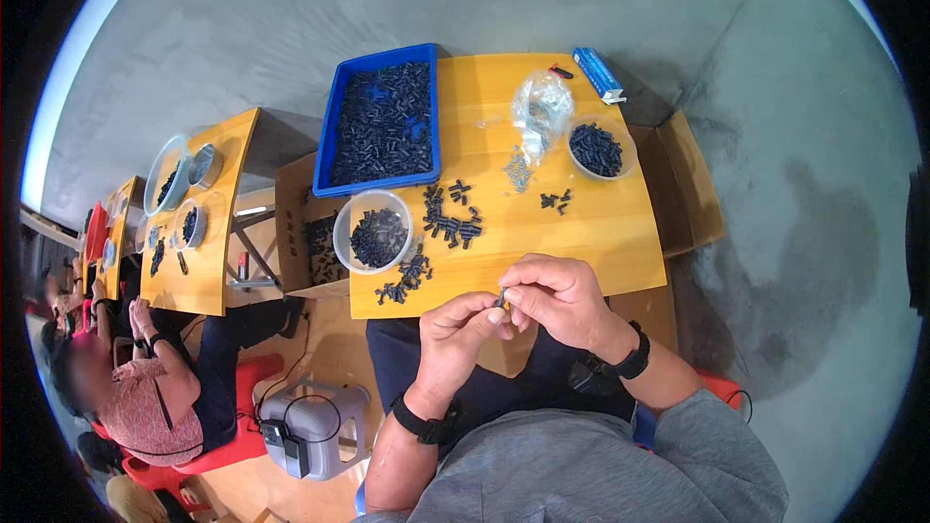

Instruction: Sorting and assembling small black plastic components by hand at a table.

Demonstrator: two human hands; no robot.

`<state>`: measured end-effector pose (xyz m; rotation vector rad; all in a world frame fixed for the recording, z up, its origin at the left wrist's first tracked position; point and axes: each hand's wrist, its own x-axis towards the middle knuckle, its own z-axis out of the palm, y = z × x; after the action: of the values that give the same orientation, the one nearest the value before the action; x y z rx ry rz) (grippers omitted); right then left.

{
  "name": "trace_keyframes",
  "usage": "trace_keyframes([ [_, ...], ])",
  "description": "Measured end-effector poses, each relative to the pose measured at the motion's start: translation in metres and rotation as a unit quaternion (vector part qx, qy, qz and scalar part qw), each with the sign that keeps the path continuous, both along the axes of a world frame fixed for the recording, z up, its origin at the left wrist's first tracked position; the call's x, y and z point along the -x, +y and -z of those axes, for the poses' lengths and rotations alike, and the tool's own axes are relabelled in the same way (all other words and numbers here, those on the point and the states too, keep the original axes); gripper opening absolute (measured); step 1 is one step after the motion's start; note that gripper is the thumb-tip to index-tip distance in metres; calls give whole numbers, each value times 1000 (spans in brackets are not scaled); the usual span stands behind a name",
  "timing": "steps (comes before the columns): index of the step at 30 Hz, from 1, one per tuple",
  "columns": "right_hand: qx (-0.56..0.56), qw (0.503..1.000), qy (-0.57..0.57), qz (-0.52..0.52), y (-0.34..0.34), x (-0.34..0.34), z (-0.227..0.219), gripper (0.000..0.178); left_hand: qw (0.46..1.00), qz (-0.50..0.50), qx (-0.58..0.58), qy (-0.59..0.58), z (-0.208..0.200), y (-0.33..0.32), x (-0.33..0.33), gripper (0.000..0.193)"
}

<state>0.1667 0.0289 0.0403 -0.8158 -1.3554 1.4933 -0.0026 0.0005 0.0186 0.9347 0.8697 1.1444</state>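
Observation:
My left hand (pixel 459 334) and my right hand (pixel 560 302) meet at the near edge of the table, both with thumb and fingers pinched together. Between their fingertips is a small black piece (pixel 501 299), mostly covered by the fingers, so its exact kind is not clear. Loose black plastic pieces (pixel 451 221) lie scattered on the table in front of my left hand. Several more black pieces (pixel 556 201) form a small group beyond my right hand. Thin silver pins or screws (pixel 517 170) are heaped farther back.
A blue tray (pixel 434 174) full of black pieces stands at the far left. Clear bowls (pixel 338 244) (pixel 634 157) hold more. A plastic bag (pixel 542 107) and blue box (pixel 599 74) lie at the back. Cardboard boxes (pixel 288 223) (pixel 693 179) flank the table. A person (pixel 155 397) sits left.

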Motion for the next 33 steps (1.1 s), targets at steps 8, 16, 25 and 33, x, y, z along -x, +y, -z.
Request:
trace_keyframes([
  [8, -69, 996, -52, 5, -5, 2, -7, 9, 1000, 11, -17, -13, -7, -5, 2, 11],
  [16, -147, 983, -109, 10, -5, 2, -11, 10, 999, 18, -20, -37, -2, -6, 4, 12],
  [25, -148, 985, -67, -58, 3, -6, -8, 12, 991, 65, 28, -115, -7, -6, 6, 14],
  [33, -152, 983, -31, -95, 11, -11, -6, 13, 980, 93, 83, -155, -14, -6, 5, 10],
])
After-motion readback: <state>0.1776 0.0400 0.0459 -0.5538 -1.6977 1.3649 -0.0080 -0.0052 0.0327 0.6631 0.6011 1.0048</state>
